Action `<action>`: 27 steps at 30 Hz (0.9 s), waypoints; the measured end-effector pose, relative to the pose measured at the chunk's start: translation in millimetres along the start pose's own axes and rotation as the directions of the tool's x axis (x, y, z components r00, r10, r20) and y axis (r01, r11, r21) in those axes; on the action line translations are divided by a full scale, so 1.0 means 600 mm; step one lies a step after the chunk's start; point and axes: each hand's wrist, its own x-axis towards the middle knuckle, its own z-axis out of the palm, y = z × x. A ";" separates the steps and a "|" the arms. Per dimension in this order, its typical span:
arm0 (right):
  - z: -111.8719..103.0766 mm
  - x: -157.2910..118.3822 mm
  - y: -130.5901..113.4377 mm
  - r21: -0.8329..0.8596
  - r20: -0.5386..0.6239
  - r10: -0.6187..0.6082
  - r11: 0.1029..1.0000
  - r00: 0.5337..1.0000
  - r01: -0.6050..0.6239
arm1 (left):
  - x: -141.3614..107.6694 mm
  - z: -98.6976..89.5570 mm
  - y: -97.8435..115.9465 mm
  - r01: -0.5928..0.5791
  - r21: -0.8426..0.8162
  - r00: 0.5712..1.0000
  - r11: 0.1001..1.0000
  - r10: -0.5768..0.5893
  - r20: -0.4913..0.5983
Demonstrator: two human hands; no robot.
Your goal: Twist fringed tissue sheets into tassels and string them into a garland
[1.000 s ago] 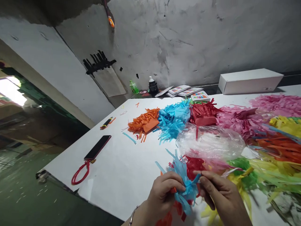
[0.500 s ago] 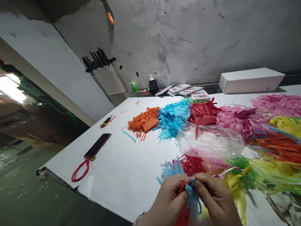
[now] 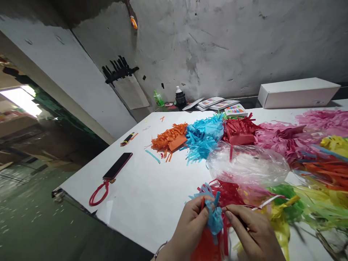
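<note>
My left hand is closed on a light-blue tissue-paper tassel, its strips bunched over the thumb and fingertips. Orange tissue paper shows at the same hand and hangs below it. Just right of the tassel, my right hand pinches thumb against forefinger. Whatever lies in that pinch is too thin to make out. Red tissue strips and yellow tissue paper lie around and behind the hands.
Fringed orange, blue and red paper bundles lie beyond a clear plastic bag. A phone with a red strap and a cutter lie left. A white box stands at the back wall.
The fingertips have drawn apart, with my right hand moving slightly away from the tassel. More of the blue paper now shows, and the whole view has shifted slightly.
</note>
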 end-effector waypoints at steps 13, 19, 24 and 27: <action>0.004 -0.006 -0.001 0.065 0.015 0.036 0.997 0.999 -0.036 | 0.021 0.005 -0.004 0.258 -0.361 0.964 0.896 -0.217 0.151; 0.008 -0.009 0.003 0.043 0.013 0.104 0.994 0.995 -0.104 | 0.018 0.003 -0.010 0.255 -0.312 0.965 0.915 -0.221 0.140; 0.005 -0.012 0.010 -0.024 0.026 0.083 0.996 0.996 -0.083 | 0.012 -0.003 -0.014 0.193 -0.233 0.980 0.953 -0.175 0.096; 0.000 -0.012 0.012 -0.049 0.092 0.033 0.998 0.995 -0.028 | 0.009 -0.009 -0.009 0.141 -0.092 0.982 0.986 -0.127 0.141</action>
